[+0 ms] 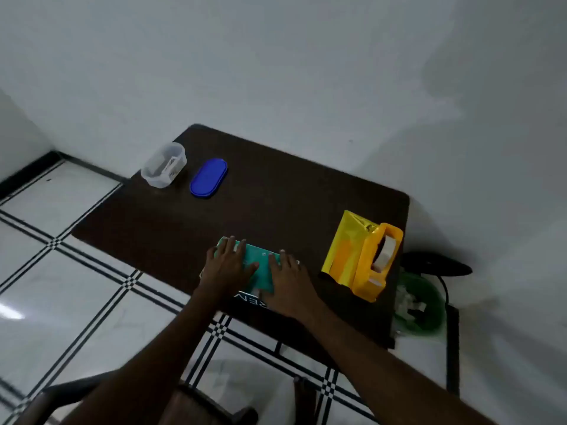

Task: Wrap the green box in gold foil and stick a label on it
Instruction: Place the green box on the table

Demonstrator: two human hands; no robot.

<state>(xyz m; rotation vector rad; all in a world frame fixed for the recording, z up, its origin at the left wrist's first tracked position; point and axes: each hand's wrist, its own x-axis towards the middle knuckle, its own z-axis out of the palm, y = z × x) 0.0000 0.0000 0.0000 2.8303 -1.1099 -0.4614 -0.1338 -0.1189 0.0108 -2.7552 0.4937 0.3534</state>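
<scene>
While both of my palms lie flat on the green box, nothing is wrapped yet, so I judge this the very start: settling the box at the near edge of the dark table before any foil comes out.

Going from my left, a clear plastic tub stands at the far corner with its blue lid lying just beside it. Nearer me, my left hand rests on the box's left end, fingers straight and spread, gripping nothing. My right hand presses the right end the same way, fingers extended. Farther right lies the gold foil, folded into a yellow-gold packet, with a yellow tape dispenser resting on its right side. Below the table's right end sits something green (a bag or bin, I cannot tell which).

Next, I think, one hand must leave the box, lift the dispenser off and draw the foil over so the box can sit on it.

White letters show on the box's near side, partly covered by my right hand; only something like "REN", upside down, can be read. I see no label.
</scene>
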